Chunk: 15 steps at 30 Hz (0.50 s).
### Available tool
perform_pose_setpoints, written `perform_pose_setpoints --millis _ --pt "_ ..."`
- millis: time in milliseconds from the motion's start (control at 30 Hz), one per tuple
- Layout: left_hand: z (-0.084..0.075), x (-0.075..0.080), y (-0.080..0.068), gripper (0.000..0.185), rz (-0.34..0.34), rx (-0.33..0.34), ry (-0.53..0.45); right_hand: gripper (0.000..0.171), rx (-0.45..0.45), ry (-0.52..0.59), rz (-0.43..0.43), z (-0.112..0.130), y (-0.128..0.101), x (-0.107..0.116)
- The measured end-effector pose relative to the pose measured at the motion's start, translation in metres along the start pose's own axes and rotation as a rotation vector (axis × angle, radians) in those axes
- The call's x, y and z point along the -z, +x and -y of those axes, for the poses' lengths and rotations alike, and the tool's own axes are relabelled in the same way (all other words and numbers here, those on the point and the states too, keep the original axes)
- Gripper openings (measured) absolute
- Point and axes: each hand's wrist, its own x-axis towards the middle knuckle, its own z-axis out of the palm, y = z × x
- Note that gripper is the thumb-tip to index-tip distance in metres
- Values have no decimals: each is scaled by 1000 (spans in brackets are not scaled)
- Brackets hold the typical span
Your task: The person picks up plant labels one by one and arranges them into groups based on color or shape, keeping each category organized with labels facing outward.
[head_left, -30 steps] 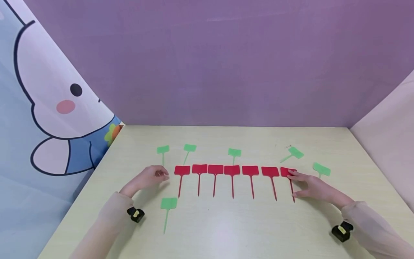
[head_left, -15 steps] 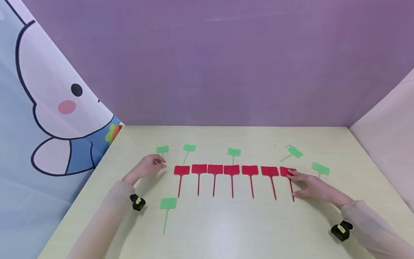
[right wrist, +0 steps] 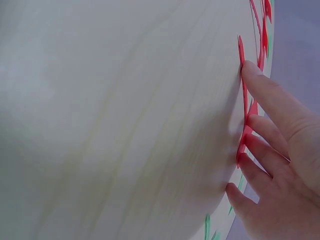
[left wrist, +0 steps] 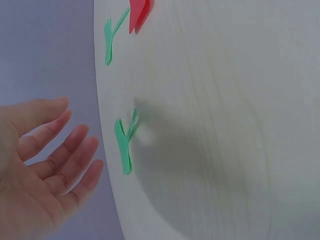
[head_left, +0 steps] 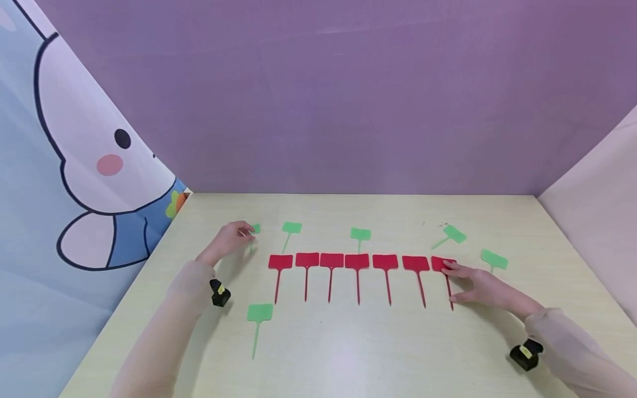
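Several red T-shaped plant tags [head_left: 356,261] lie side by side in a row across the pale table [head_left: 348,354]. My right hand [head_left: 449,282] rests flat on the rightmost red tag [head_left: 440,263], fingers straight; in the right wrist view the fingertips [right wrist: 252,70] press on that red tag [right wrist: 243,125]. My left hand [head_left: 247,232] hovers at the far-left green tag [head_left: 256,228] and hides part of it. In the left wrist view that hand [left wrist: 75,150] is spread and holds nothing, just off the green tag [left wrist: 124,145].
More green tags lie loose: behind the row [head_left: 291,227], [head_left: 360,234], [head_left: 454,234], at the right [head_left: 494,258], and one in front at the left [head_left: 260,313]. Purple walls close the table's back and right; a cartoon curtain [head_left: 74,166] hangs at the left.
My left hand has moved away from the left end of the red row, back toward the far-left green tag. The right hand has stayed on the rightmost red tag.
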Motion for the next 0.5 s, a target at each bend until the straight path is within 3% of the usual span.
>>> perform_pose_setpoints --millis 200,500 --pt "3 -1 10 25 -19 49 -51 71 14 2 -7 0 1 0" --pt "13 -5 21 28 -61 82 -45 71 7 -8 2 -2 2 -1"
